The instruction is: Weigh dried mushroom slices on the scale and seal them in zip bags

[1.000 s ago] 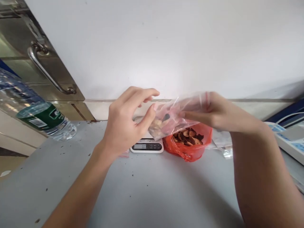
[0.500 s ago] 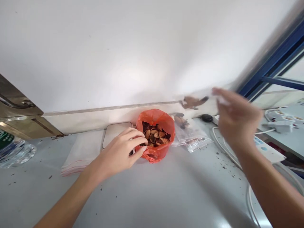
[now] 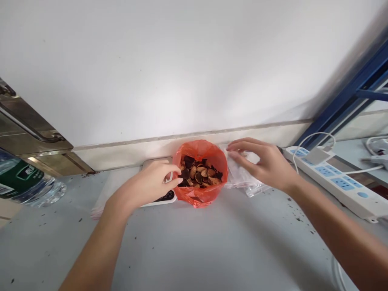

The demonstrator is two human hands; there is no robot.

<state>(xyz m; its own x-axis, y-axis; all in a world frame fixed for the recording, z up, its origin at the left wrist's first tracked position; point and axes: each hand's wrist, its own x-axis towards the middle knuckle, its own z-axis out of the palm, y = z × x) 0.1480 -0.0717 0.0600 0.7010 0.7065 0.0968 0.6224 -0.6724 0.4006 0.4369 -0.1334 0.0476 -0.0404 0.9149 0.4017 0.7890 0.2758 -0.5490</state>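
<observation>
A red plastic bag full of brown dried slices stands on the grey table near the wall. My left hand is closed, its thumb and fingers pinching the bag's left rim. It covers part of a small white scale just left of the bag. My right hand is open, fingers spread just over a pile of clear zip bags lying to the right of the red bag. Whether its fingertips touch the pile is unclear.
A plastic water bottle lies at the far left. A blurred stack of flat clear bags sits left of the scale. A white power strip with cables runs along the right. Dark crumbs dot the table.
My right hand carried a filled clear bag to the right, let it go and now hovers over the pile. My left hand dropped from that bag to the red bag's rim. The view swung right.
</observation>
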